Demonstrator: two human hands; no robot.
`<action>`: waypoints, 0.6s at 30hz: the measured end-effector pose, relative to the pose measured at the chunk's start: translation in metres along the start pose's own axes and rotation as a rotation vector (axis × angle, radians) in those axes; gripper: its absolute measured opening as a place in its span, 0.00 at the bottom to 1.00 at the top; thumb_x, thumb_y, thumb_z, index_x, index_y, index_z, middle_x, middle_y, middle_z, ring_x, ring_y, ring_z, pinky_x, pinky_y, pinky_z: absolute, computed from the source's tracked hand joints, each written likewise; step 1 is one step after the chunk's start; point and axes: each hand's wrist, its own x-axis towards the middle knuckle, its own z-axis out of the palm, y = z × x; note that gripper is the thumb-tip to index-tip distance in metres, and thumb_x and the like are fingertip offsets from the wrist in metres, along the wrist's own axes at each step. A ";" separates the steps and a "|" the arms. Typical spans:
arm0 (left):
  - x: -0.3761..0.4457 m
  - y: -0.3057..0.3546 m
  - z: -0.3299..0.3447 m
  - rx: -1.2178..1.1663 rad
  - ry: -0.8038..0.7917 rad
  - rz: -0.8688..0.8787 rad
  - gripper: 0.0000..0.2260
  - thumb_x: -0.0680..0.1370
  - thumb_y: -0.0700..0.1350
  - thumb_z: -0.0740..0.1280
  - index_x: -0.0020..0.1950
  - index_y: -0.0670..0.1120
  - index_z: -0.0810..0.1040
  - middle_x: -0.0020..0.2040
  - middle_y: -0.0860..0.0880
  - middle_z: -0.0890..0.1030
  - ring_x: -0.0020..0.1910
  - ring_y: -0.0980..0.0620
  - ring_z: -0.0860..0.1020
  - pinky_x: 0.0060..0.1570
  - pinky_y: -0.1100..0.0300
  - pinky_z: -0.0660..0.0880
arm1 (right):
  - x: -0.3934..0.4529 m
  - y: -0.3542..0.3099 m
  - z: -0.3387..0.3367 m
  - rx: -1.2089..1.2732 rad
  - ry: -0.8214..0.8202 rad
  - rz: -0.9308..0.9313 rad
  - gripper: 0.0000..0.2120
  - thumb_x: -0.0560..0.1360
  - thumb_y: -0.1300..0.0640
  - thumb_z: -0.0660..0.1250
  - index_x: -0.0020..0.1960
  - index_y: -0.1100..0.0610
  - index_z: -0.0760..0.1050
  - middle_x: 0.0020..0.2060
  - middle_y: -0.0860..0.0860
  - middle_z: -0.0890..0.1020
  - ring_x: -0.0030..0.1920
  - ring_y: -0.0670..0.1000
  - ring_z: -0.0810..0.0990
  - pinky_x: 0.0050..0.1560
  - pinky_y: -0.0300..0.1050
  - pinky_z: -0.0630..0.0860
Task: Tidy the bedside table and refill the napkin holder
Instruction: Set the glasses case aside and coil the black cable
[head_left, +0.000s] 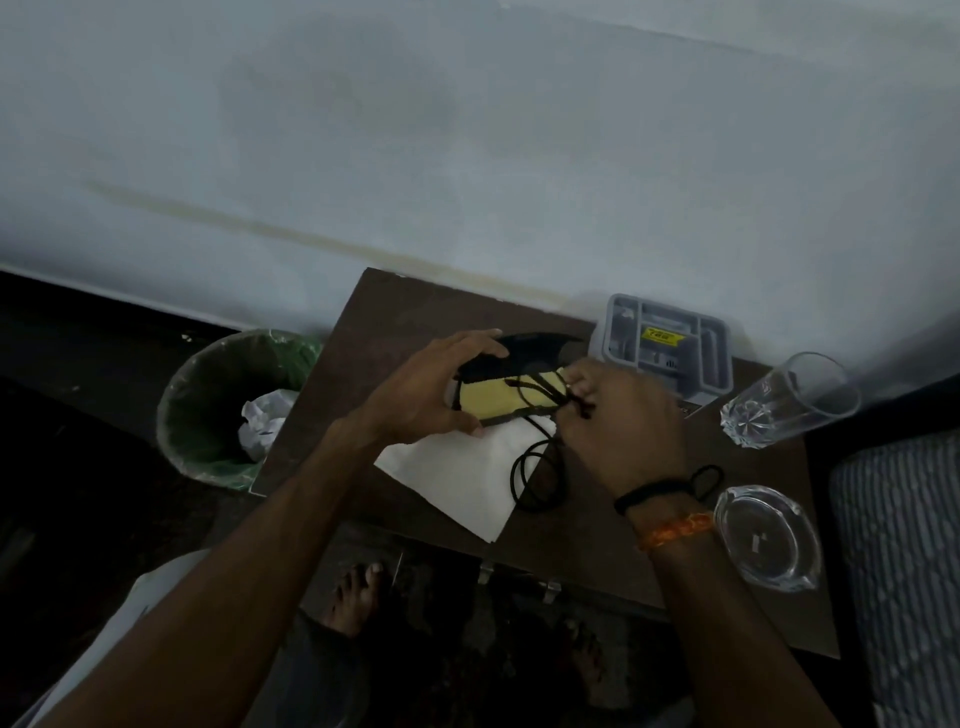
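Our left hand (434, 387) curls around the near-left end of a black and yellow pouch (506, 387), thumb under and fingers over, holding it above the table (571, 545). Our right hand (621, 421) pinches the pouch's black cord (537, 470) at its right end; the cord loops down onto a white napkin (457, 473) lying flat on the table just below our hands. Further out, the grey napkin holder (667, 345) sits at the far edge against the wall, and we cannot tell whether it holds any napkins. A tall glass (792, 397) stands to its right and a glass ashtray (766, 535) sits near the right edge. We judge the tidying only part done: the pouch is still in hand, the napkin is loose, and the refill seems yet to come. A bin (228, 405) with crumpled paper stands on the floor, just left of the table. Bare tabletop lies near us and at the far left; the right side is crowded, with glass close to our right wrist.
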 end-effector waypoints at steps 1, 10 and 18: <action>0.000 -0.001 -0.001 -0.009 -0.010 0.010 0.39 0.64 0.45 0.81 0.72 0.51 0.70 0.76 0.55 0.66 0.70 0.51 0.70 0.66 0.50 0.73 | 0.004 -0.001 0.005 0.034 0.001 -0.039 0.11 0.68 0.60 0.69 0.49 0.50 0.81 0.41 0.49 0.84 0.43 0.53 0.81 0.43 0.52 0.81; 0.003 -0.004 -0.004 -0.041 -0.064 0.066 0.42 0.63 0.44 0.82 0.74 0.49 0.69 0.76 0.52 0.66 0.73 0.53 0.69 0.69 0.49 0.71 | 0.024 0.006 0.041 -0.062 0.021 -0.278 0.15 0.67 0.66 0.69 0.51 0.53 0.84 0.42 0.51 0.86 0.45 0.58 0.81 0.47 0.55 0.78; 0.005 -0.007 -0.004 -0.038 -0.077 0.071 0.41 0.62 0.43 0.82 0.74 0.49 0.70 0.76 0.53 0.67 0.73 0.56 0.66 0.72 0.53 0.67 | 0.029 -0.002 0.061 -0.008 -0.038 -0.258 0.16 0.67 0.67 0.66 0.50 0.56 0.85 0.42 0.55 0.87 0.42 0.61 0.81 0.42 0.55 0.79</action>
